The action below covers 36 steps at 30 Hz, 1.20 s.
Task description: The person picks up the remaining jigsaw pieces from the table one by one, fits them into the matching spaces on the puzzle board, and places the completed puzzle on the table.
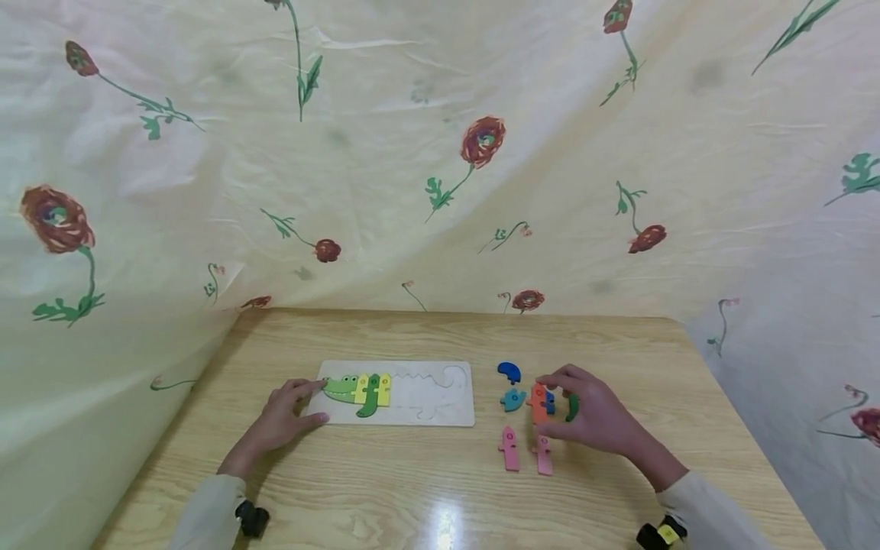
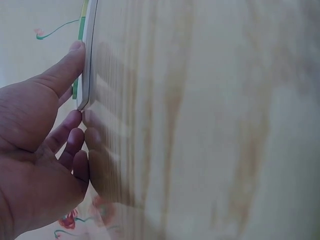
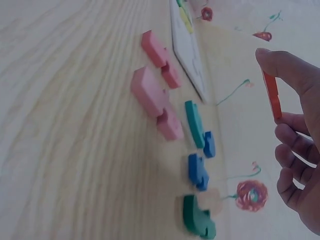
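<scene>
- The crocodile puzzle board (image 1: 433, 401), pale and rectangular, lies flat on the wood-grain table (image 1: 385, 489).
- At the left end of the puzzle board sits the green crocodile head piece (image 1: 340, 388); directly right of it on the board come a yellow body piece (image 1: 361, 388), a green leg piece (image 1: 371, 393) and a second yellow body piece (image 1: 384, 389).
- The right part of the puzzle board bears only a drawn outline, with a wavy back and a curled tail.
- The left hand (image 1: 283, 416) is at the left end of the puzzle board, thumb and forefinger spread and touching its edge, the other fingers loosely bent; it is not gripped round anything.
- The right hand (image 1: 594, 409), well right of the puzzle board, pinches an orange body piece (image 1: 539, 403) between thumb and forefinger, its other fingers loosely curled. The right wrist view shows this piece raised off the table.
- Near the right end of the puzzle board lie a dark blue curved piece (image 1: 509, 372) and a teal piece (image 1: 512, 399).
- Farther right of the puzzle board are a blue piece (image 1: 549, 402), partly hidden behind the orange one, and a green piece (image 1: 573, 407), partly covered by the hand.
- Right of the puzzle board and closer to the person lie two pink body pieces (image 1: 509, 449), side by side and apart.
- Beyond the puzzle board hangs a cream flowered cloth (image 1: 385, 153).
</scene>
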Motion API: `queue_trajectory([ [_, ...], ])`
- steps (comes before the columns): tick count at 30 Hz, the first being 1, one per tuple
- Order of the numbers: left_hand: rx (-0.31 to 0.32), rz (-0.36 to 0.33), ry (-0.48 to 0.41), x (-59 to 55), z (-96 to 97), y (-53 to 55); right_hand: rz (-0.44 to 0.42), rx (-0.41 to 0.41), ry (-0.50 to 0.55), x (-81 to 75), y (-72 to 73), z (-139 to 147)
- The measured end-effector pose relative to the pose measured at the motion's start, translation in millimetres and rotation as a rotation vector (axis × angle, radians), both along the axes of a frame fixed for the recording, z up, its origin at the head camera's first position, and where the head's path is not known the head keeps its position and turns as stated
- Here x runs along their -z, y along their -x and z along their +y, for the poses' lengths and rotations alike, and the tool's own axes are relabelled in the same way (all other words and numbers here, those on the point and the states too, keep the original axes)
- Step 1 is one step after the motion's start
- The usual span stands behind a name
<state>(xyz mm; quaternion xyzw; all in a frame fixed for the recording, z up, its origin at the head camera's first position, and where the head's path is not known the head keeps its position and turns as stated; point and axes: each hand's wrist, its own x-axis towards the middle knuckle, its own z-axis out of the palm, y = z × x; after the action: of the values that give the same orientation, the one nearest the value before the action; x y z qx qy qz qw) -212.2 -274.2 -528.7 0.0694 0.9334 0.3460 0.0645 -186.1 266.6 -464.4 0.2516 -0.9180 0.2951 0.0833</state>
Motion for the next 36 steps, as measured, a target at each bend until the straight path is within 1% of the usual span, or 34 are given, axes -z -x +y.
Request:
queue_trajectory([
  [5, 0.001, -0.001, 0.000, -1.1, -0.3, -0.8, -0.018, -0.009, 0.027, -6.2, 10.3, -17],
  [9, 0.000, 0.005, 0.001, -0.3, 0.2, -0.6, -0.031, -0.033, 0.053, -10.9, 18.2, -30],
  [14, -0.004, 0.015, 0.008, 0.9, 0.4, 0.8, -0.037, -0.063, 0.061, -12.0, 28.8, -47],
  [19, -0.002, 0.022, 0.005, 2.8, -0.9, 1.2, -0.024, -0.087, 0.050, -10.1, 39.7, -64],
  [27, -0.004, 0.017, -0.007, 0.6, 0.4, 0.0, -0.038, -0.079, 0.055, -2.6, 57.2, -87],
  [32, -0.004, 0.019, -0.007, 0.3, 0.3, -0.1, -0.080, -0.087, 0.074, -1.1, 65.9, -100],
  [36, -0.002, 0.025, -0.007, 0.5, 0.3, -0.1, -0.098, -0.095, 0.075, 0.4, 71.4, -110],
])
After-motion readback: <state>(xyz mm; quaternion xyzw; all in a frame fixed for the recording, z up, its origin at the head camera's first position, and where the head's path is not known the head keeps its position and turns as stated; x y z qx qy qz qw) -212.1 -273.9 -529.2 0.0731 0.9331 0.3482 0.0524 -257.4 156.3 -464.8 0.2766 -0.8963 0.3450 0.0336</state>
